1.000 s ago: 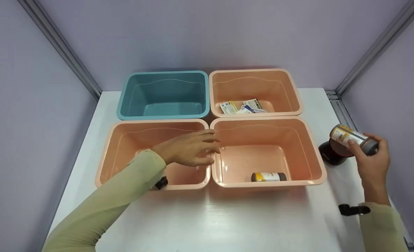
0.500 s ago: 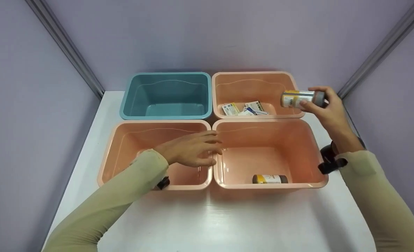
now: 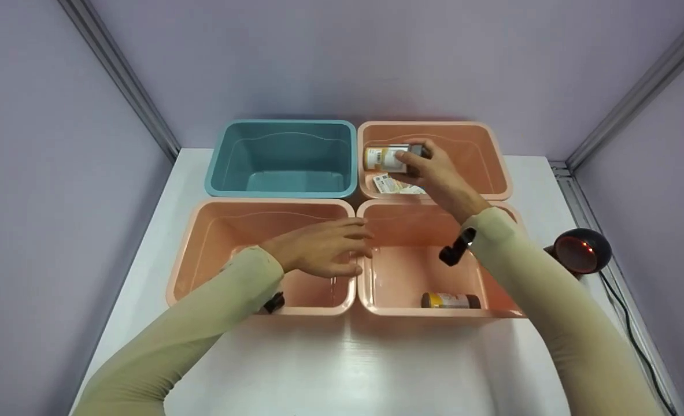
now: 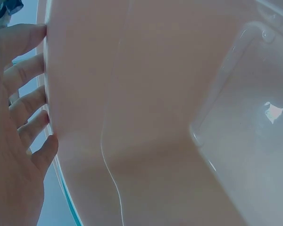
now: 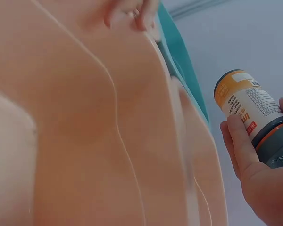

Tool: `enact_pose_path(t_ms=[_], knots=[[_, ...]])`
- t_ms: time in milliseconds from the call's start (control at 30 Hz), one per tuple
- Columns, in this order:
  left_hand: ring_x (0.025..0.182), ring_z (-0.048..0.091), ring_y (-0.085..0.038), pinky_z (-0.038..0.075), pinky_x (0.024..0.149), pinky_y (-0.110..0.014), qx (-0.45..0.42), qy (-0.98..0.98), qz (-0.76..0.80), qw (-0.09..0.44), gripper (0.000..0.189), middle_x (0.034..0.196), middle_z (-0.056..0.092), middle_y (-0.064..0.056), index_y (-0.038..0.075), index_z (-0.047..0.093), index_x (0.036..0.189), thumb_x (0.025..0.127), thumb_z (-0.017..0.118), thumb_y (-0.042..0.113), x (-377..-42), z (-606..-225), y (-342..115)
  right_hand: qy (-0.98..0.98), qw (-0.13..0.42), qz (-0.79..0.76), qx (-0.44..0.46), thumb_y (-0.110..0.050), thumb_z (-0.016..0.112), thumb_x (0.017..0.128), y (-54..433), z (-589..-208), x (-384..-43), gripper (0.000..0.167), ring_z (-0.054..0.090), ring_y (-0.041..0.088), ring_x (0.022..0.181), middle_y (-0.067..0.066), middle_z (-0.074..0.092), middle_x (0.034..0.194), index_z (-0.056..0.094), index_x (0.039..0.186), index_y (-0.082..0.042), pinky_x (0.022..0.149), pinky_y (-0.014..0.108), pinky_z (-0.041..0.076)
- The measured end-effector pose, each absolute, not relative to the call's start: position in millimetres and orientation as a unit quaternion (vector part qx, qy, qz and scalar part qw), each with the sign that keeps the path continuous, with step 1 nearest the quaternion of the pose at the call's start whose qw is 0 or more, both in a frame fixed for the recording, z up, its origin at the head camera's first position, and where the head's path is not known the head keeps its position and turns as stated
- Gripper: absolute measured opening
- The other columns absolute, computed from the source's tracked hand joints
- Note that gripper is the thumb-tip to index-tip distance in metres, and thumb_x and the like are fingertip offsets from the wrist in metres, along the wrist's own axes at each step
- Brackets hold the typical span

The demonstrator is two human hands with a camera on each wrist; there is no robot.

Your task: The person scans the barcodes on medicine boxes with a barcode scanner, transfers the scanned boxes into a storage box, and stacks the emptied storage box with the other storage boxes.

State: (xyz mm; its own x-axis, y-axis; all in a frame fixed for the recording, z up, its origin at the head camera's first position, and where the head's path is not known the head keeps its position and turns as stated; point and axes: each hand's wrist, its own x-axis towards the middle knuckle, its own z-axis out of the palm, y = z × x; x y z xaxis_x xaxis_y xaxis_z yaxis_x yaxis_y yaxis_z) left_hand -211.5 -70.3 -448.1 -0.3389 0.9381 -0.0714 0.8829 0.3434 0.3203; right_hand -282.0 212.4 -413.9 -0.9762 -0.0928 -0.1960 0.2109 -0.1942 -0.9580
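My right hand (image 3: 441, 173) grips a bottle (image 3: 389, 159) with a white and orange label and a dark cap, tilted on its side above the back right pink bin (image 3: 503, 167). The right wrist view shows the bottle (image 5: 250, 103) between fingers and thumb. Small printed boxes (image 3: 388, 184) lie in that bin, partly hidden by hand and bottle. My left hand (image 3: 321, 245) hovers over the inner edge of the front left pink bin (image 3: 188, 248), fingers loosely spread and holding nothing. A similar bottle (image 3: 450, 300) lies in the front right pink bin (image 3: 370, 311).
At the back left stands a blue bin (image 3: 211, 167). On the table's right side sits a dark round scanner-like device (image 3: 581, 251) with a red-lit face and a cable (image 3: 631, 323). Pale walls with metal corner rails (image 3: 642, 86) enclose the white table (image 3: 342, 370).
My right hand has carried the bottle from beside the dark device on the right, leftward and back, to above the back right bin. The left hand stays in place.
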Motion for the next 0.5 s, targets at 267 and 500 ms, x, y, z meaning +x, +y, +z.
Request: enact_pose_path(t_ms=[267,500], knots=[[0.166,0.030,-0.037,0.026,0.137,-0.054,0.557,0.814,0.106,0.124,0.054,0.166,0.052,-0.013,0.016,0.067,0.147,0.109,0.053,0.051,-209,-445,-74,0.684,0.133,-0.717,-0.008,-0.010,0.072,0.104,143,-418,-302,0.049,0.061,0.040,0.136,0.021,0.047,0.150,0.047,0.146,-0.006,0.113,0.049,0.058],[0.163,0.036,-0.034,0.029,0.136,-0.052,0.568,0.808,0.104,0.120,0.052,0.164,0.053,-0.012,0.016,0.067,0.146,0.110,0.052,0.050,-211,-444,-68,0.776,0.170,-0.603,-0.068,-0.014,0.072,0.105,114,-419,-319,0.059,0.056,0.037,0.140,0.025,0.043,0.157,0.045,0.156,-0.007,0.115,0.051,0.056]])
